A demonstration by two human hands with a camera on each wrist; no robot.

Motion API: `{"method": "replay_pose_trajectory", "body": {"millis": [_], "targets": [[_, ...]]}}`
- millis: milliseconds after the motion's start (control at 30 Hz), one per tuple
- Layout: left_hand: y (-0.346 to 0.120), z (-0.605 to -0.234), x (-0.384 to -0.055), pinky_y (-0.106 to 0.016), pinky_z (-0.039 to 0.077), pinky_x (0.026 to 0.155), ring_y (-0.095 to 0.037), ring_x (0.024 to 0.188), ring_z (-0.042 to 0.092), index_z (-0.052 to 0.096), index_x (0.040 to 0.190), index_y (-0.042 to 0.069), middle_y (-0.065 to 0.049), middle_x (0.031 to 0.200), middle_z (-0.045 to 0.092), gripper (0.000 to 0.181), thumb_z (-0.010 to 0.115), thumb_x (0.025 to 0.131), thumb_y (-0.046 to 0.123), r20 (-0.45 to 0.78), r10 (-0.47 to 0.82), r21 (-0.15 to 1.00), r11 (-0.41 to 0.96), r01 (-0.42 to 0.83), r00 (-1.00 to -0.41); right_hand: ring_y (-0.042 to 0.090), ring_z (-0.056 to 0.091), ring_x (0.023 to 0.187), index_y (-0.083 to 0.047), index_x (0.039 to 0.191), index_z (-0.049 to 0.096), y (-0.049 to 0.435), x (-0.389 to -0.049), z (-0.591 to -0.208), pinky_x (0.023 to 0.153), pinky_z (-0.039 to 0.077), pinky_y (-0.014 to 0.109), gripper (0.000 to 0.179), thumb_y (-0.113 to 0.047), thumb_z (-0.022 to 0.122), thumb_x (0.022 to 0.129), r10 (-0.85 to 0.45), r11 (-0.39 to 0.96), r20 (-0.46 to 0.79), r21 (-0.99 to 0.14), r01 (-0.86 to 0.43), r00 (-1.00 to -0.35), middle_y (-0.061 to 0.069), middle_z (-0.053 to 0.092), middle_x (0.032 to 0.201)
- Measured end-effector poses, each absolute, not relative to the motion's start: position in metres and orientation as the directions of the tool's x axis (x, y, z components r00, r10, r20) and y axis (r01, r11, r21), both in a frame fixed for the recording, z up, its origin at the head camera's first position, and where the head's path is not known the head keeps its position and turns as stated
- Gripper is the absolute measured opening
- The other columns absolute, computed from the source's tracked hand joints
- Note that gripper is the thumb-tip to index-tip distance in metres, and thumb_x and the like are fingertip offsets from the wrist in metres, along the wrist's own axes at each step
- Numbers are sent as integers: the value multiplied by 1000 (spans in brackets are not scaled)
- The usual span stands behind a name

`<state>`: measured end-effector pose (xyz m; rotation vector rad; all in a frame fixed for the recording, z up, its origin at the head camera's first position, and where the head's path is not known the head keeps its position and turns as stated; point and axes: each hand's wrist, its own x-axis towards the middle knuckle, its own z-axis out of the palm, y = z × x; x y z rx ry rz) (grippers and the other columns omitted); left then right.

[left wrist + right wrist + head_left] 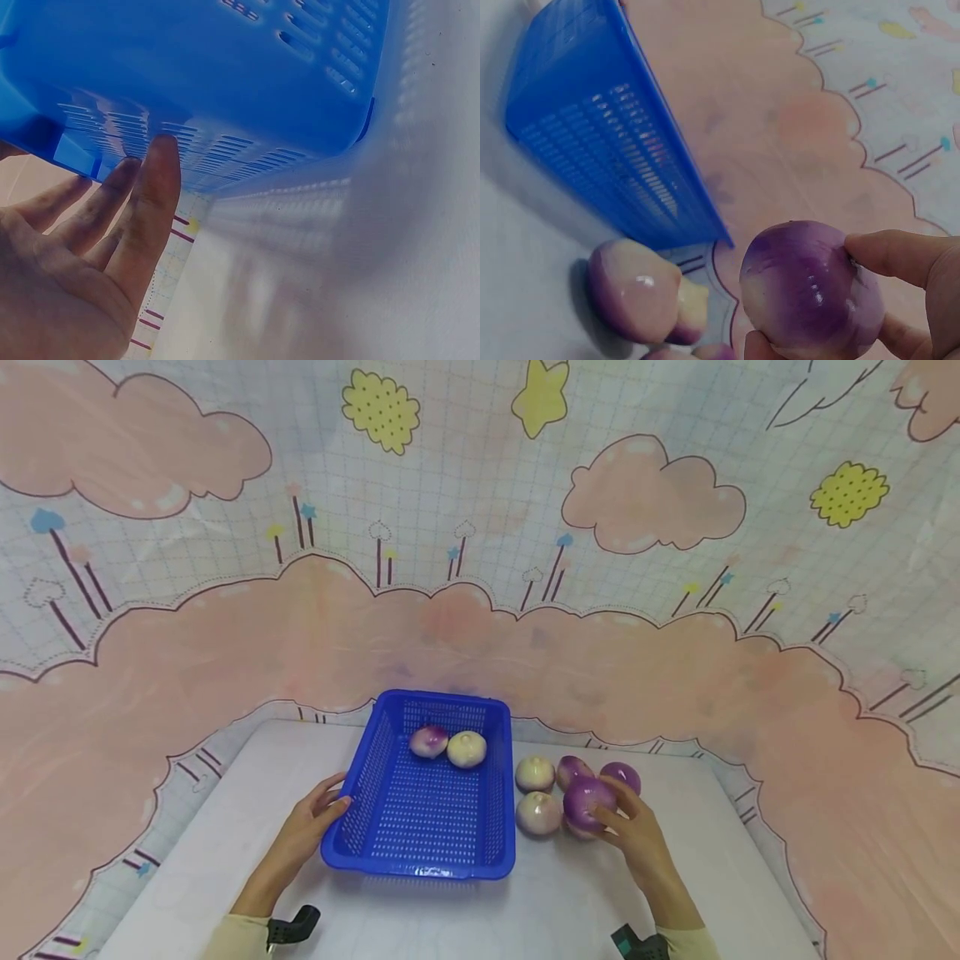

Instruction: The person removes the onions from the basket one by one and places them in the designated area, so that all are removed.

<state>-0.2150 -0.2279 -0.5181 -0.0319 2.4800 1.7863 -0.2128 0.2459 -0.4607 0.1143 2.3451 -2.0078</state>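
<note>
- Beige sleeves (688, 943) are closest to the lens, with a black gadget (294, 927) at each wrist.
- Right hand (643, 837) has a purple onion (588, 803) pinched between thumb and fingers, a bit right of the basket. From the head view it mostly covers a half-hidden onion (581, 832); can't tell if those two touch.
- Left hand (306, 827) has its fingers pretty straight and spread, tips against the outside of the basket's left wall.
- Blue basket (420, 867) sits on the white desk (442, 927), holes all over it. Two in there, side by side toward the far end: a two-tone onion (428, 742) and a cream onion (467, 749).
- Just right of the basket: a pale onion (536, 773) with a pinkish onion (538, 813) in front of it, then a streaky onion (573, 772) and a dark purple one (621, 777) further right.
- Backdrop (480, 647) is a cloth with cartoon clouds and stars.
</note>
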Motion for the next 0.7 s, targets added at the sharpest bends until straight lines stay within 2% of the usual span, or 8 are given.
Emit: {"method": "replay_pose_trajectory", "body": {"millis": [300,467,700], "targets": [[-230,-519,-214,-65,34,110,-50,141,34,23,156,16,-27,157,30,68,51,100,44,-98,28,942,326,-84,-995,33,49,126,-10,148,37,264,-208,-472,93,57,33,57,-12,60,96,105,155,-113,-980,128,-988,21,38,147],[-230,-518,-216,-65,33,110,-50,142,33,23,156,16,-28,157,30,67,51,101,43,-91,38,943,325,-74,-995,32,50,124,-12,149,37,275,-209,-482,95,56,38,56,-14,59,97,162,178,-135,-970,164,-977,22,41,145],[-228,-519,-217,-65,34,110,-50,141,35,23,156,16,-27,156,31,68,50,101,44,-91,39,945,318,-74,-995,32,50,122,-12,151,32,289,-211,-496,99,53,42,58,-16,56,98,200,162,-168,-966,202,-965,25,36,149]]}}
